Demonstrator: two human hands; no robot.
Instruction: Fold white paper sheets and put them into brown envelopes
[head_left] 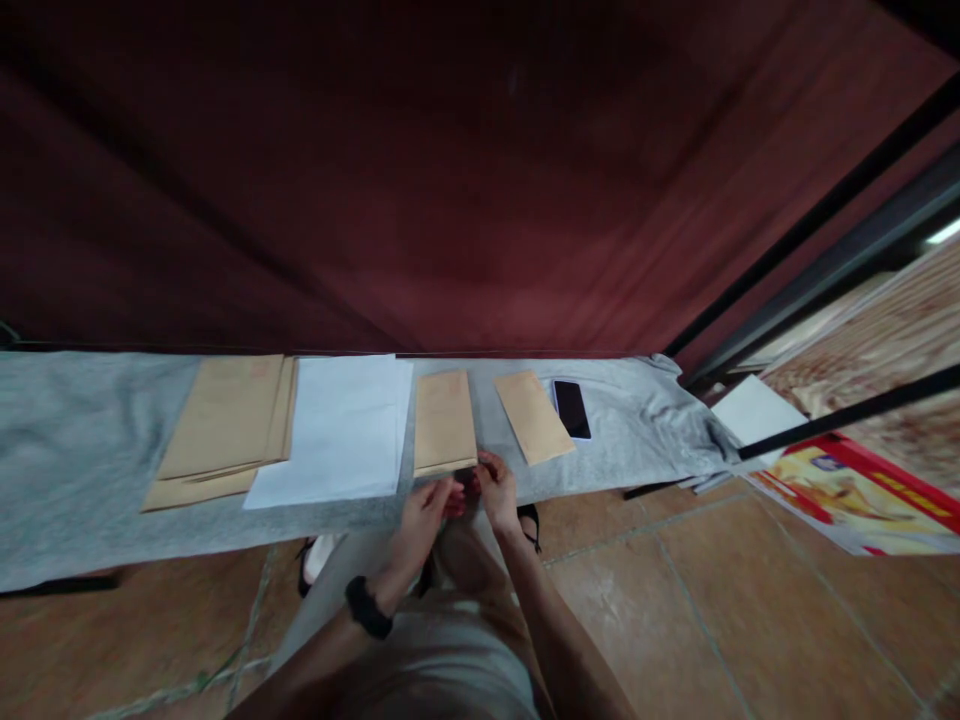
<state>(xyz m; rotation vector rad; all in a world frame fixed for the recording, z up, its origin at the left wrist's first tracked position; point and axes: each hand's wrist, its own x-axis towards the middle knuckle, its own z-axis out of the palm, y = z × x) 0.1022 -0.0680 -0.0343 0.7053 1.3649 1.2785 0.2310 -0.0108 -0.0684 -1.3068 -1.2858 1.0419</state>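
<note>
A brown paper envelope (445,420) lies in the middle of the grey cloth, with a folded edge along its near end. My left hand (431,510), wearing a dark wristband, is just below that end with its fingers curled together. My right hand (495,487) is at the envelope's near right corner, thumb and fingers drawn together. Between the fingertips of both hands is a small dark patch, too unclear to name. Another brown envelope (534,418) lies slanted to the right, beside a dark-screened phone (572,409).
Left of the middle envelope lie white paper sheets (341,430) and a stack of larger brown envelopes (229,415). Grey cloth (630,425) covers the narrow surface, backed by a dark red panel (450,200). A colourful printed box (862,490) stands at right above the tiled floor (622,590).
</note>
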